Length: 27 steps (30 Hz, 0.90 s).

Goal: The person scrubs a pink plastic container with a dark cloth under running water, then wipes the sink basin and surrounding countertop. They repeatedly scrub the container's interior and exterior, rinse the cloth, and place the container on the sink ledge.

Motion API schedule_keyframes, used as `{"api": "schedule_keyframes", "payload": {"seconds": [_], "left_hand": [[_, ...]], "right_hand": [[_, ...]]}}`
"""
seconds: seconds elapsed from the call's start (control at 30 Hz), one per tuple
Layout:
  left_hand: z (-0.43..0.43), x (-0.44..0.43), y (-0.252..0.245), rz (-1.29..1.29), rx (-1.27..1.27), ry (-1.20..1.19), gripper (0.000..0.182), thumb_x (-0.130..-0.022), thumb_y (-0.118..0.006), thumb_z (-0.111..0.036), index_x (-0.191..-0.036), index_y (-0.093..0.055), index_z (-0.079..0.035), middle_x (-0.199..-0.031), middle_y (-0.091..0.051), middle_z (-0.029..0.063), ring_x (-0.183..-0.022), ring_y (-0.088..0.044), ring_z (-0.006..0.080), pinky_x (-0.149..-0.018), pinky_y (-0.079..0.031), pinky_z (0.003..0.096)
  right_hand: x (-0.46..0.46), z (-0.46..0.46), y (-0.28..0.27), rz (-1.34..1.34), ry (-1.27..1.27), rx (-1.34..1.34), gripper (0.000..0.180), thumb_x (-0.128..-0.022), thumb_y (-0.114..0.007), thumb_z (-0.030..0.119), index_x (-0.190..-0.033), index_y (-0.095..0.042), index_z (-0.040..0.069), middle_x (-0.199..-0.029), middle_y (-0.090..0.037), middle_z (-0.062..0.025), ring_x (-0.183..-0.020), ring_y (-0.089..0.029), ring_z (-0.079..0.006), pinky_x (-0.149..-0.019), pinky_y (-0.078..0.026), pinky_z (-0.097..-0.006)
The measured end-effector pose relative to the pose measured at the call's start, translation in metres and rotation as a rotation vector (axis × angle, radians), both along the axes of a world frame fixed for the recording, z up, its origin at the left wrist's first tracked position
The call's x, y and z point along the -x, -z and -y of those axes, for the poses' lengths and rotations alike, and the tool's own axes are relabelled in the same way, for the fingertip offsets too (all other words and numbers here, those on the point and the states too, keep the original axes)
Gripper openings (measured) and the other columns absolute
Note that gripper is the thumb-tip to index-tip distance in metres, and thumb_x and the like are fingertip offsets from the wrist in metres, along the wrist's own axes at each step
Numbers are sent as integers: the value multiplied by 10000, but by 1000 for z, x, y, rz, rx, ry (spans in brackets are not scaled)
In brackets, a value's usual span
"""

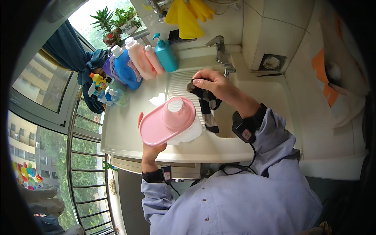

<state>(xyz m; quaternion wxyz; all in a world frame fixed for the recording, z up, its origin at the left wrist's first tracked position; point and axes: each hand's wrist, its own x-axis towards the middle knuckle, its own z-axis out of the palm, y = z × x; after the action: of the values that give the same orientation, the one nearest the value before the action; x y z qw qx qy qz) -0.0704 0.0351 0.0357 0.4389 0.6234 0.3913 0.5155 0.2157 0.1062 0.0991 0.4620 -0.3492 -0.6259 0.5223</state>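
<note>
My left hand (152, 149) holds a translucent plastic container with a pink lid (155, 124), tilted over the laundry sink's front deck; most of the fingers are hidden under it. White matter shows in the lid's round spout. In my right hand (214, 83), thumb and fingers pinch a black and grey patterned cloth item, perhaps a sock (209, 113). It hangs down over the edge between the ribbed washboard (183, 79) and the sink basin (258, 88). The container is just left of the cloth.
Detergent bottles (127, 69), a teal pump bottle (166, 55) and spray bottles (117, 97) stand along the sink's left and back. A metal faucet (218, 48) rises behind the basin. Yellow rubber gloves (185, 19) hang above. Cables run from both wrist bands. A window railing (88, 170) is at left.
</note>
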Motion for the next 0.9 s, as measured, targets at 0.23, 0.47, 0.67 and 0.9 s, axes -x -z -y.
{"api": "schedule_keyframes", "payload": {"seconds": [0.23,0.47,0.67,0.9], "left_hand": [[-2,4,-2,156,117,137,1242,-575,-876,-257,-1474,-35,-94,-1327,-460,147,-1206,-495,273,-992,-442,416],[-1,-3,-3,200,61,146,1183,-636,-851,-255,-1474,-29,-109,-1364,-421,158,-1228,-469,294,-997,-438,437],[2,-9,1,187,58,81,1206,-604,-869,-239,-1462,-33,-103,-1340,-439,177,-1202,-498,313,-985,-454,461],[2,-9,4,194,13,59,1212,-589,-873,-212,-1460,-39,-93,-1336,-445,175,-1201,-499,315,-994,-444,460]], "right_hand": [[25,-16,-12,135,-195,132,230,-872,-620,217,-1032,-597,53,-877,-609,-19,-824,-536,-79,-727,-433,-230],[29,-14,-11,444,-142,-392,280,-818,-596,168,-1075,-670,85,-947,-646,-130,-974,-589,-286,-862,-459,-354],[23,16,-5,475,-82,-439,266,-854,-559,38,-1100,-653,78,-1031,-562,-129,-935,-579,-288,-833,-471,-345],[16,63,-8,763,166,-711,336,-739,-586,-4,-1074,-605,-34,-931,-555,-138,-749,-616,-284,-659,-514,-343]]}}
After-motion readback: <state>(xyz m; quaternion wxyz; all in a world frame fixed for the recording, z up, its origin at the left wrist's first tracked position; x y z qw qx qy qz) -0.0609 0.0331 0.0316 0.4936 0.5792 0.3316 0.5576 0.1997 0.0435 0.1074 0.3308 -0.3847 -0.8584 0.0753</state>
